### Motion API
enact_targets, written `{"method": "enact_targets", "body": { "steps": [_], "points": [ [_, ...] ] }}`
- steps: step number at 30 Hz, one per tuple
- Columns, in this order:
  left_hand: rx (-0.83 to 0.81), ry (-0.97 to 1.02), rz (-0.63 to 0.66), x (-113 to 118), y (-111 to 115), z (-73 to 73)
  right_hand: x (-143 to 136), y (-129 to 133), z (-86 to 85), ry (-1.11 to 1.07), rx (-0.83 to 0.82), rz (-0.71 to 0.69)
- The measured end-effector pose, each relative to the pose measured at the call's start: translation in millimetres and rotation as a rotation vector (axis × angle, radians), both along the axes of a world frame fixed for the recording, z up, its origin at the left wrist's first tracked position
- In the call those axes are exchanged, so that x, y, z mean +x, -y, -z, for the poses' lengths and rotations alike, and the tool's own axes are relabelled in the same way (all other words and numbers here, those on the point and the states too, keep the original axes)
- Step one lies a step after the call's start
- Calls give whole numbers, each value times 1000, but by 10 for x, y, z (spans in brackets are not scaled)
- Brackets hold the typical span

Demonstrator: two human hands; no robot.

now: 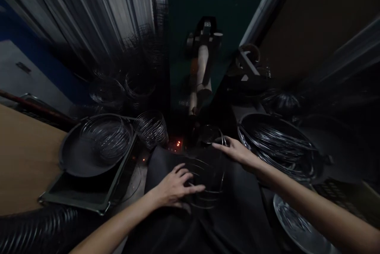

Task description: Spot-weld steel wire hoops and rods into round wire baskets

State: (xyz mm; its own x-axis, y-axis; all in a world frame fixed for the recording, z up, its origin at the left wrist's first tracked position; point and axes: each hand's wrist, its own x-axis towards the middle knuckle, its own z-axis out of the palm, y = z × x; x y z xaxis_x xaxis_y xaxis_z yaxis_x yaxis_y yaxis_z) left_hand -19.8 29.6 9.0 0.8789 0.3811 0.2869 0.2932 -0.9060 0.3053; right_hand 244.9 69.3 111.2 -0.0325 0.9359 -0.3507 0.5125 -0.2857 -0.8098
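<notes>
On my lap, over dark cloth (240,206), lies a round piece of bent metal wire (209,199) with several thin curved bands. My left hand (177,186) rests at its left side, fingers spread and touching it, the thumb lower down. Beyond the knees, my right hand (233,150) pinches thin wire rings (222,137) between thumb and fingers. Whether these rings join the piece on my lap is too dark to tell.
Left, a black pan (77,159) with wire rings sits on a green metal frame (74,202), beside a wire bundle (152,129). Right are a pan of wire lengths (279,143) and a metal bowl (292,218). Ahead stands a green machine (187,8) with a projecting arm (203,63).
</notes>
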Motion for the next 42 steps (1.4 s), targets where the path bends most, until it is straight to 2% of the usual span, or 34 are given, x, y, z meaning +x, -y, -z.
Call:
{"method": "enact_targets", "body": {
  "steps": [1, 2, 4, 5, 7, 9, 11, 13, 15, 18, 22, 27, 29, 32, 34, 36, 39, 42],
  "points": [
    [-15, 99, 7, -33, 22, -113, 19, 104, -91, 69, 42, -133],
    [-40, 218, -43, -79, 1, -242, 28, 188, -208, 123, 89, -281],
    [-150, 437, -261, -180, -131, -511, 38, 275, -460, 166, 193, -549],
    [-258, 488, -342, -220, -207, -637, 50, 270, -557, 168, 248, -634],
    [-599, 535, -381, -233, -300, -857, 94, 165, -623, 186, 356, -672],
    [-1017, 622, -304, -108, -264, -1028, 145, -36, -495, 229, 445, -577],
    [-1369, 777, -236, 163, -134, -1140, 164, -276, -240, 248, 467, -438],
    [-1580, 903, -202, 521, -6, -1170, 117, -493, 31, 240, 459, -351],
    [-1682, 973, -222, 857, 41, -1110, 14, -647, 230, 267, 486, -360],
    [-1736, 1026, -338, 1121, -39, -914, -113, -752, 360, 452, 544, -491],
    [-1711, 967, -453, 1064, -171, -734, 35, -724, 445, 627, 539, -622],
    [-1762, 664, -354, 1013, -243, -741, 348, -622, 586, 606, 609, -497],
    [-1758, 648, -338, 1023, -298, -751, 337, -620, 579, 574, 599, -473],
    [-1632, 646, -400, 1009, -416, -763, 245, -543, 510, 515, 588, -429],
    [-1523, 614, -441, 990, -500, -770, 179, -342, 464, 454, 601, -276],
    [-1453, 594, -453, 983, -572, -771, 107, -18, 437, 329, 549, -122],
    [-1450, 575, -435, 1009, -630, -766, -42, 502, 437, 86, 293, -100],
    [-1452, 575, -426, 1028, -615, -754, -188, 781, 469, -24, 144, -42]
  ]
}}
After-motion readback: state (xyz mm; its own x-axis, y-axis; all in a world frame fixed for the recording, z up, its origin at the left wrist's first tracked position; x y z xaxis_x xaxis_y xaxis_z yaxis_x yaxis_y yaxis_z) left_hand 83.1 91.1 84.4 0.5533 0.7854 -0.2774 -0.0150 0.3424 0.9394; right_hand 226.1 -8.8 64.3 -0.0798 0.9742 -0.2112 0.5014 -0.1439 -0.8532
